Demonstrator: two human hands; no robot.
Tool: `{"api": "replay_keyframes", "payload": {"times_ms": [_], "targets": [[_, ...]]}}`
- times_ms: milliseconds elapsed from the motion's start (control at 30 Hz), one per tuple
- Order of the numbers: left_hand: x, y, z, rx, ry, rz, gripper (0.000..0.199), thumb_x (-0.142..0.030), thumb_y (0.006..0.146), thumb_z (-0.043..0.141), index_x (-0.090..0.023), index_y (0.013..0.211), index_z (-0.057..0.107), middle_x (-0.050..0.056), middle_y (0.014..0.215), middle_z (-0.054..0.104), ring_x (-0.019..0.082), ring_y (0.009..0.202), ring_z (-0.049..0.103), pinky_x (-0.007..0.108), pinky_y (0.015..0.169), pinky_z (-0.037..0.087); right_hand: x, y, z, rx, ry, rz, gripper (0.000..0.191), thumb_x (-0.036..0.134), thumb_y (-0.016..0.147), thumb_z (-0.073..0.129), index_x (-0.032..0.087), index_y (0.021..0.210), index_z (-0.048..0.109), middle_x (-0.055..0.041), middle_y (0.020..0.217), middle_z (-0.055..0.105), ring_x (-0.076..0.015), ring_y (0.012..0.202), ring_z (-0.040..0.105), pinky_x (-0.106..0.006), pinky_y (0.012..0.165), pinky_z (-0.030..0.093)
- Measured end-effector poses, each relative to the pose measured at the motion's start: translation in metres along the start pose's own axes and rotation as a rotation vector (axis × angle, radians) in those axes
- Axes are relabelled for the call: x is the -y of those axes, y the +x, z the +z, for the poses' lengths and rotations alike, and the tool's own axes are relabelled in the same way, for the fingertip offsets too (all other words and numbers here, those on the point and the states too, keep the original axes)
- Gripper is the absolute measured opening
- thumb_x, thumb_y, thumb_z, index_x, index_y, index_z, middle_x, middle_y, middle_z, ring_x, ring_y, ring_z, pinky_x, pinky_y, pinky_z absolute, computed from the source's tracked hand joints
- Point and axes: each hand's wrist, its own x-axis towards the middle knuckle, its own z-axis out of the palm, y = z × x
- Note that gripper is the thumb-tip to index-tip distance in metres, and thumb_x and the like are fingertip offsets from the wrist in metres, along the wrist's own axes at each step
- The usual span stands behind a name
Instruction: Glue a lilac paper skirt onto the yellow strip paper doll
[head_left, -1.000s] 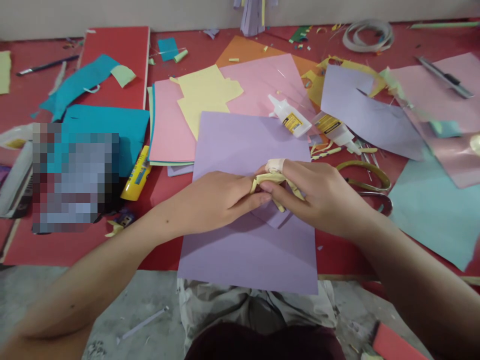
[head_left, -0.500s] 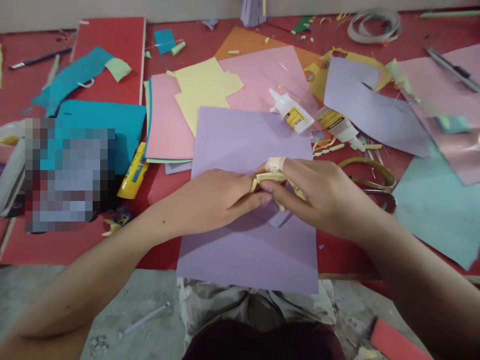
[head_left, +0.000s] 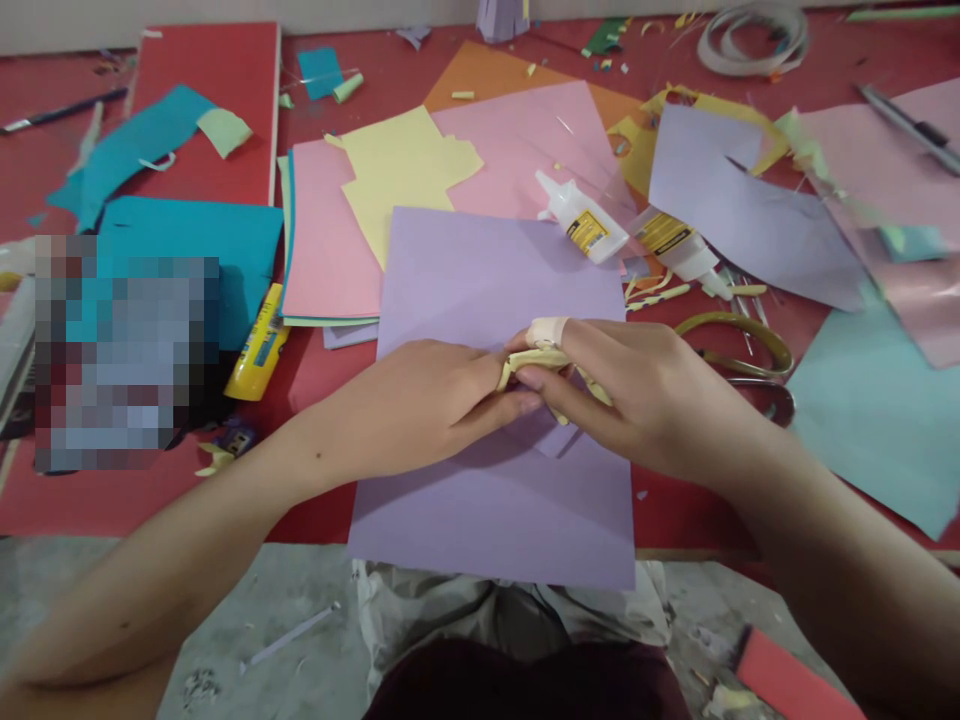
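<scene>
Over the large purple sheet (head_left: pixel 480 520), my two hands meet around a small folded yellow paper piece (head_left: pixel 541 356). My left hand (head_left: pixel 450 395) is closed, its fingertips pinching the left end of that piece. My right hand (head_left: pixel 630 385) is closed on it too, thumb in front and fingers behind; a pale bandage (head_left: pixel 547 331) wraps one finger. Below the fingers juts the corner of a smaller purple paper piece (head_left: pixel 555 440); whether it is joined to the yellow one I cannot tell. Much of what I hold is hidden by my fingers.
White glue bottles (head_left: pixel 589 228) lie at the purple sheet's upper right, with scissors (head_left: pixel 750 345) right of my right hand. A yellow glue stick (head_left: pixel 256 345) lies left. Coloured papers (head_left: pixel 334 235), scraps and a craft knife (head_left: pixel 907 128) cover the red table (head_left: pixel 322 500).
My hands keep their hold on the yellow paper, with hardly any finger movement. The view has shifted slightly, so the things at the left sit a little further left.
</scene>
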Motion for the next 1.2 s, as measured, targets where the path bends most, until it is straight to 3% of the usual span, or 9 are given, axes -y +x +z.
{"api": "replay_keyframes", "payload": {"times_ms": [200, 600, 1200], "targets": [[0.0026, 0.0012, 0.0030, -0.053, 0.003, 0.031, 0.040, -0.045, 0.104, 0.029, -0.018, 0.091, 0.056, 0.001, 0.078, 0.068, 0.014, 0.068, 0.060, 0.027, 0.062, 0.039, 0.0001, 0.0013, -0.0003, -0.022, 0.047, 0.034, 0.025, 0.034, 0.102, 0.041, 0.018, 0.098, 0.059, -0.0044, 0.081, 0.069, -0.0171, 0.070, 0.063, -0.029, 0.059, 0.041], [0.0049, 0.0013, 0.0047, -0.058, 0.004, 0.003, 0.049, -0.047, 0.104, 0.023, -0.016, 0.088, 0.057, 0.004, 0.082, 0.069, 0.017, 0.073, 0.063, 0.030, 0.066, 0.042, -0.0008, 0.0016, 0.0014, -0.080, 0.067, 0.034, 0.025, 0.036, 0.101, 0.043, 0.020, 0.091, 0.060, -0.0026, 0.074, 0.067, -0.0150, 0.062, 0.059, -0.028, 0.058, 0.040], [0.0024, 0.0036, 0.0054, -0.038, 0.012, -0.030, 0.046, -0.045, 0.104, 0.026, -0.016, 0.091, 0.058, 0.006, 0.084, 0.070, 0.018, 0.075, 0.065, 0.030, 0.068, 0.043, -0.0064, 0.0019, 0.0048, -0.109, -0.036, -0.058, 0.023, 0.031, 0.101, 0.044, 0.018, 0.092, 0.061, -0.0059, 0.081, 0.072, -0.0168, 0.070, 0.065, -0.028, 0.060, 0.041]]}}
